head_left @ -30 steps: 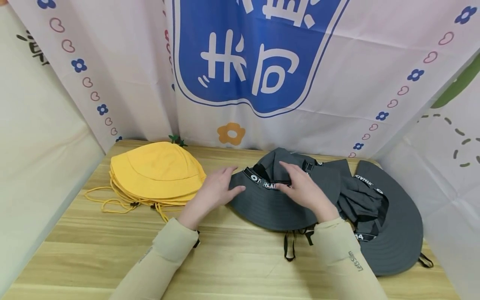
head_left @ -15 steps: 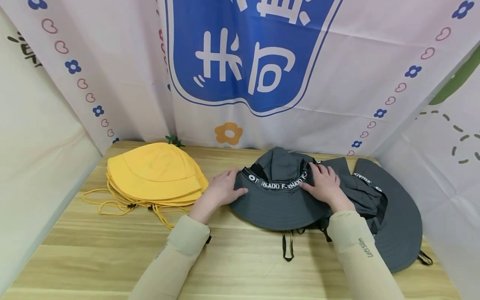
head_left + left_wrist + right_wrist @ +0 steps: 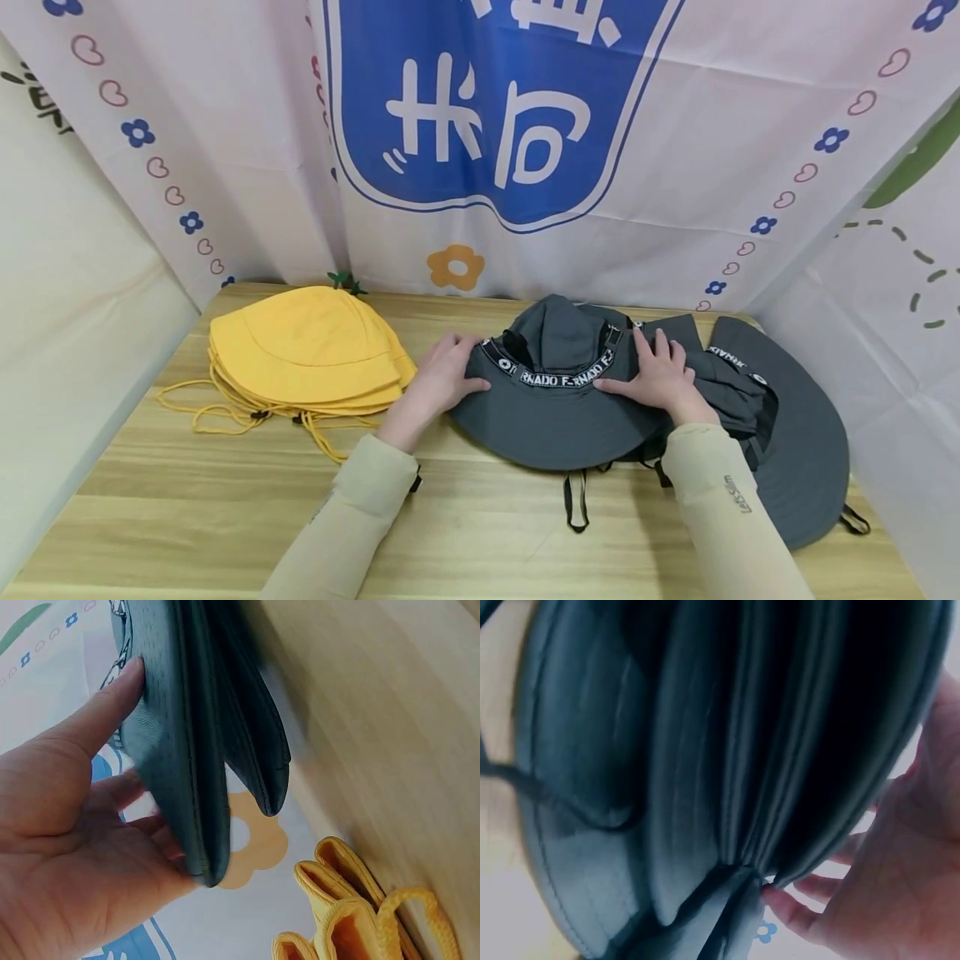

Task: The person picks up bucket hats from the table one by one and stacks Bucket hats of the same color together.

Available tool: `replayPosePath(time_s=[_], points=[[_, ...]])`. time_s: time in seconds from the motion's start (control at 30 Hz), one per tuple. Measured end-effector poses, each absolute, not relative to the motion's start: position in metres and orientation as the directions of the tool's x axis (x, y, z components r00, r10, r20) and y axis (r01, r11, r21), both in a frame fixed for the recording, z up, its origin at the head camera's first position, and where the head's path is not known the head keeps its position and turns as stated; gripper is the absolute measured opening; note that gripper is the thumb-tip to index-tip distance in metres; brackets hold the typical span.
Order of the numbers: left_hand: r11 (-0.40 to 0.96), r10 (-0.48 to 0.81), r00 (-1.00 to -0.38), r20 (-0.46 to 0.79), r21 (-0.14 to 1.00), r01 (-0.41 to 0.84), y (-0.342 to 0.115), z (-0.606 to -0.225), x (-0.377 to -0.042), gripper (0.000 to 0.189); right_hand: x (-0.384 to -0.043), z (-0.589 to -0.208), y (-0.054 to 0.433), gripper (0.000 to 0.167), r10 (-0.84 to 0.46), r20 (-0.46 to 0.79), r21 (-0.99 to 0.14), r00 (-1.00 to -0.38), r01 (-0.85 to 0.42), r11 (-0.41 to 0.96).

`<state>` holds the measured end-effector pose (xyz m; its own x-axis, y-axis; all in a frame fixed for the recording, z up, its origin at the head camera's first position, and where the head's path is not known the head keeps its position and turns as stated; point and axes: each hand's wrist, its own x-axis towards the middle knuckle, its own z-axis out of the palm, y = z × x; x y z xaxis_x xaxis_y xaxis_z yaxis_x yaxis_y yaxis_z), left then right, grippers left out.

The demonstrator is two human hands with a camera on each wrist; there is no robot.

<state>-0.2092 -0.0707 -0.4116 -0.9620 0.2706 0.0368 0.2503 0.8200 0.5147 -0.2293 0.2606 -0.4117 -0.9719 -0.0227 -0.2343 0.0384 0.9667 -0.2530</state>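
A dark grey wide-brimmed sun hat (image 3: 555, 425), with a black lettered band inside its brim, lies on other grey hats on the wooden table. My left hand (image 3: 435, 379) grips its left brim edge; in the left wrist view the thumb presses the lettered side while the fingers go behind the brim (image 3: 176, 757). On the right side, my right hand (image 3: 663, 379) holds the brim, thumb at the band and fingers spread over the far side. Several layered brims (image 3: 690, 750) fill the right wrist view, and the right hand's fingers (image 3: 787, 911) reach round behind them.
Stacked yellow bucket hats (image 3: 300, 333) with loose drawstrings (image 3: 217, 417) sit at the left. Another grey hat (image 3: 806, 450) lies at the right, partly under the middle ones. A printed curtain (image 3: 255, 167) hangs behind the wooden table (image 3: 187, 508).
My right hand has moved right, from above the hat's middle to its right brim. My left hand has closed on the left brim. The top hat's front brim has shifted slightly toward me.
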Motion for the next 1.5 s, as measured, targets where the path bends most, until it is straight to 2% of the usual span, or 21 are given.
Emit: replayPosePath(time_s=[0.23,0.37,0.5,0.7,0.87,1.1,1.23,1.33,1.5], points=[[0.800,0.328,-0.942,0.066,0.512,0.314,-0.079,-0.409,-0.210,0.058,-0.230,-0.412,0.263,0.125,0.007,-0.193,-0.309,-0.981,0.068,0.949],[0.796,0.340,-0.938,0.066,0.511,0.325,-0.078,-0.401,-0.209,0.054,-0.227,-0.408,0.261,0.116,0.014,-0.130,-0.360,-0.991,0.061,0.931],[0.773,0.387,-0.917,0.100,0.507,0.381,-0.081,-0.398,-0.210,0.048,-0.224,-0.407,0.257,0.107,-0.056,-0.017,-0.373,-0.998,-0.046,0.927],[0.714,0.467,-0.871,0.148,0.517,0.471,-0.084,-0.385,-0.206,0.045,-0.223,-0.399,0.250,0.111,-0.174,0.070,-0.435,-0.982,-0.187,0.881],[0.668,0.518,-0.835,0.185,0.523,0.530,-0.086,-0.377,-0.202,0.035,-0.217,-0.390,0.244,0.094,-0.168,0.098,-0.490,-0.981,-0.194,0.850],[0.646,0.556,-0.813,0.172,0.525,0.554,-0.086,-0.374,-0.200,0.035,-0.197,-0.384,0.236,0.060,-0.069,0.151,-0.529,-0.986,-0.140,0.837],[0.657,0.557,-0.819,0.140,0.529,0.537,-0.085,-0.372,-0.199,0.038,-0.186,-0.384,0.233,0.050,-0.013,0.214,-0.564,-0.977,-0.134,0.815],[0.654,0.549,-0.826,0.129,0.548,0.521,-0.084,-0.371,-0.199,0.039,-0.179,-0.381,0.234,0.043,0.028,0.312,-0.577,-0.950,-0.165,0.800],[0.605,0.556,-0.821,0.130,0.614,0.507,-0.086,-0.372,-0.201,0.035,-0.169,-0.375,0.237,0.029,0.028,0.513,-0.527,-0.858,-0.289,0.799]])
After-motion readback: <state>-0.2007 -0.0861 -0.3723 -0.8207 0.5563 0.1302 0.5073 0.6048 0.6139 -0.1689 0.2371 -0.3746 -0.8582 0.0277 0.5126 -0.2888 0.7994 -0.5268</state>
